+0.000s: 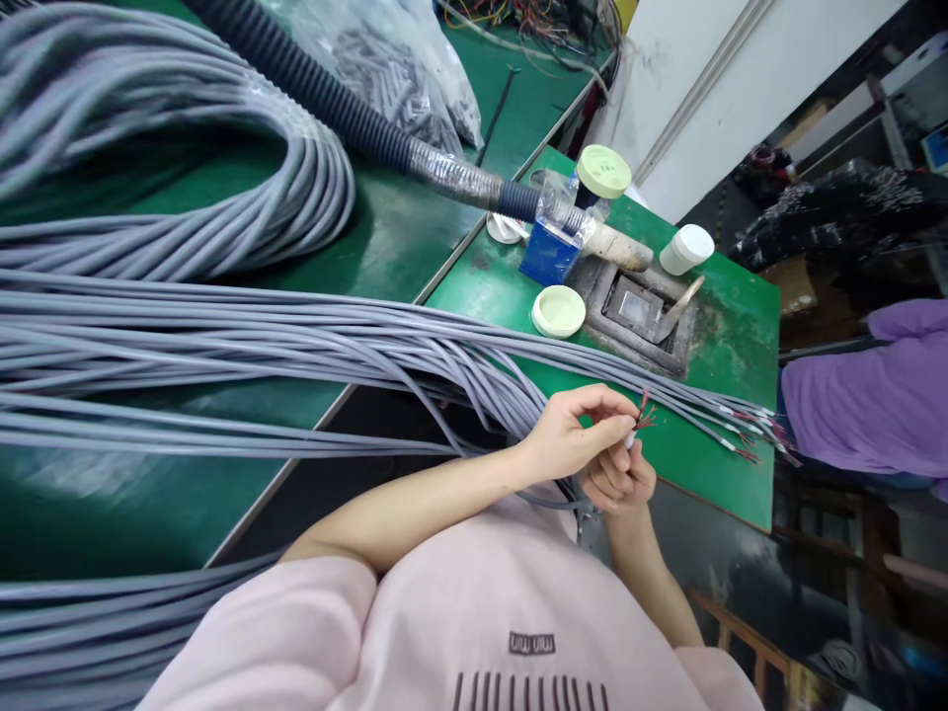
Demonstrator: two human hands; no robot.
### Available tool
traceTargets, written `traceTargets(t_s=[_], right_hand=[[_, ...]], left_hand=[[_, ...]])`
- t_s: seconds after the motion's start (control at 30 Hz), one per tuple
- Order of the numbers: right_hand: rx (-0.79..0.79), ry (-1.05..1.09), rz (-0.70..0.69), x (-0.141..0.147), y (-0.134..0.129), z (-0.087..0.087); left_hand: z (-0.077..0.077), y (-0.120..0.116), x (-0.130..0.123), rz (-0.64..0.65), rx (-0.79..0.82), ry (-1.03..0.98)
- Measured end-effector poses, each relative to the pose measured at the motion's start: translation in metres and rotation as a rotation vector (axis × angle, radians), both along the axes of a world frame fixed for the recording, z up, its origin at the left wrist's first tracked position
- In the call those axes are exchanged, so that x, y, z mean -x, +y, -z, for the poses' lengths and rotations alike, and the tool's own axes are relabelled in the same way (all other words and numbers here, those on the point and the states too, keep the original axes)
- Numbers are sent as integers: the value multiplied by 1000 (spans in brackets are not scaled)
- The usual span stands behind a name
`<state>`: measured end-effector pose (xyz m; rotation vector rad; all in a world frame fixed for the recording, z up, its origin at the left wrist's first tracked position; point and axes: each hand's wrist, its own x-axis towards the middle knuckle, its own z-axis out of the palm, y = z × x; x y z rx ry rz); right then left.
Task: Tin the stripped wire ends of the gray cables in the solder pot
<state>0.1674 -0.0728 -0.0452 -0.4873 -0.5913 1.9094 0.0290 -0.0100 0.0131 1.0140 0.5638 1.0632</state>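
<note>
My left hand (574,432) pinches the thin reddish wires (646,415) fanning out of a grey cable's end, thumb against fingertips. Just below and touching it, my right hand (616,481) has its fingers curled round the white-banded end of the same cable (630,438). A bundle of grey cables (444,341) runs from the left behind my hands. Other cable ends with reddish wires and white bands (748,425) lie at the green table's right side.
On the green table (730,346) stand a soldering pot (637,306), a white cup (687,249), a pale green lid (559,311) and a round tub (602,173). A black hose (355,118) crosses above. Coiled cables (311,178) lie left. A person in purple (866,395) is at right.
</note>
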Motion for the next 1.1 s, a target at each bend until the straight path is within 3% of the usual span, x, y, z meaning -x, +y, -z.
traceTargets(t_s=[0.27,0.47,0.67,0.87,1.1], right_hand=[[-55,44,-9,2,0,-3],[-98,76,-23,0,-2,0],[6,-37,-17,-3,-3,4],[-67,66,-54,1,0,-1],[40,-146,-10,-6,-2,6]], left_hand=[[7,-3,-5,28,58,-46],[5,-2,-3,43,67,-23],[5,3,0,73,29,9],[2,9,1,90,38,9],[-2,11,3,91,11,69]])
